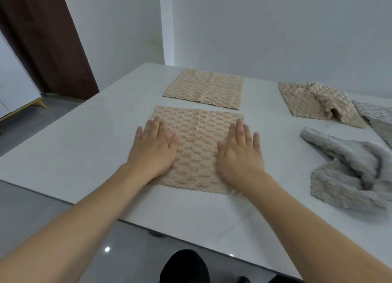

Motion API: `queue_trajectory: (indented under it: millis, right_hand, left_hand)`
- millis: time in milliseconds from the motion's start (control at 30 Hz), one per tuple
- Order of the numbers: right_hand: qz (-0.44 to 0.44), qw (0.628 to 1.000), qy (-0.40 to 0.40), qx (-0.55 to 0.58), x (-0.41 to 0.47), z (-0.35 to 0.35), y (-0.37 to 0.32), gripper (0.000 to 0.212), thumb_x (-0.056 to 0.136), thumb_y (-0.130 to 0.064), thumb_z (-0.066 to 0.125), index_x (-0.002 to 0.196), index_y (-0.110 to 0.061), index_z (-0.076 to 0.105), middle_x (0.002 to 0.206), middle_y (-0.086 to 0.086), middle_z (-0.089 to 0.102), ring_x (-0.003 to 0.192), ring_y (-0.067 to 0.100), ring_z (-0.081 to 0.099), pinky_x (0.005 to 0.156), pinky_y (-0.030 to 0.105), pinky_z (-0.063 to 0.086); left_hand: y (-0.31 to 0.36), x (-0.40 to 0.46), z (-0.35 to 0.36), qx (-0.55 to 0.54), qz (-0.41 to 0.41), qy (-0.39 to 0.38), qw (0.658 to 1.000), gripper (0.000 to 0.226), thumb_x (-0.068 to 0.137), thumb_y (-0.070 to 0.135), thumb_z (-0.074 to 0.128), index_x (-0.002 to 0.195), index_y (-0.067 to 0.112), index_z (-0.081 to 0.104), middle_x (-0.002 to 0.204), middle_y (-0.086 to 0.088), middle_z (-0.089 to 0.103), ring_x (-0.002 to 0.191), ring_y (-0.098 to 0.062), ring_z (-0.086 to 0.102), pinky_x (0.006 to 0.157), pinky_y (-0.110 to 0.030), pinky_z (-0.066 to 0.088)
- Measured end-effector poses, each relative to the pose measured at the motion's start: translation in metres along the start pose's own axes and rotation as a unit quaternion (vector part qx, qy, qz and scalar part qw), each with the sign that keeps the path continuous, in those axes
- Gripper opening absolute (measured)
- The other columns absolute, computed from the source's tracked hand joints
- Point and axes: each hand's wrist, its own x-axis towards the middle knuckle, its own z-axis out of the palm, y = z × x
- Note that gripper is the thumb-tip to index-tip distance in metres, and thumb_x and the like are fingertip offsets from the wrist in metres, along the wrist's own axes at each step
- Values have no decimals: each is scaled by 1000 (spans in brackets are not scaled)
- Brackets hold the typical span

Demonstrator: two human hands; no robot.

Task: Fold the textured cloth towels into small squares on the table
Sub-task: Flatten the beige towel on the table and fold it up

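Hands, left (153,150) and right (240,153), lie flat with straight fingers on the nearest beige towel (198,146), gripping nothing. Soft, limp and light, it should lift best by its corners. Beyond it on the bench (84,146) lies a second flat towel (204,88).

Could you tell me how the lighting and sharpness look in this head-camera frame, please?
Head view: soft, even light, with only faint shadows under the left hand and right hand; small glare spots on the glossy floor; wide-angle stretch on the forearms; slightly soft throughout, though the beige towel keeps its weave.

The grey towel (379,117) at right is cut off by the edge.
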Motion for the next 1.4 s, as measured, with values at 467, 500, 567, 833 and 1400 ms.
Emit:
queue_trajectory:
  millis: [467, 500, 567, 833, 1400]
  right_hand:
    - [-37, 998, -45, -9, -27, -26, 4, 62, 103, -40, 11, 154, -10, -6, 162, 4, -15, 148, 19, -15, 120, 42, -8]
    - [-72, 996, -41, 21, -27, -28, -4, 61, 103, -40, 13, 155, -12, -4, 162, 2, -13, 148, 18, -13, 121, 41, -7]
    - [-143, 984, -85, 68, -30, -23, -9, 61, 103, -43, 19, 155, -16, 2, 162, -5, -7, 149, 17, -8, 121, 40, -1]
    - [-224, 973, 0, 62, -35, -22, 10, 29, 86, -48, 57, 103, -27, 46, 106, -10, 40, 102, 13, 36, 98, 32, 32]
    - [-66, 969, -234, 40, -14, -64, 30, 19, 83, -18, 52, 65, -16, 46, 69, 1, 52, 63, 15, 46, 57, 27, 34]
  left_hand:
    - [4, -32, -24, 45, 76, 20, 996, 70, 101, 50, 9, 156, 7, 5, 165, -8, -3, 151, -21, -5, 122, -43, -3]
    - [13, -34, -24, 11, 111, 30, 993, 68, 102, 49, 14, 155, 6, 13, 164, -9, 4, 151, -22, 2, 123, -42, 2]
    - [18, -41, -21, -48, 156, 23, 986, 59, 102, 46, 29, 145, 7, 36, 158, -7, 26, 145, -24, 23, 119, -36, 19]
    - [5, -64, -36, 43, 215, -59, 974, 17, 78, 32, 55, 91, 25, 47, 94, 11, 43, 93, -13, 45, 72, -25, 36]
    - [26, -26, -46, -80, 76, -161, 981, 30, 86, 16, 43, 56, 16, 43, 62, 1, 50, 62, -19, 47, 59, -29, 36]
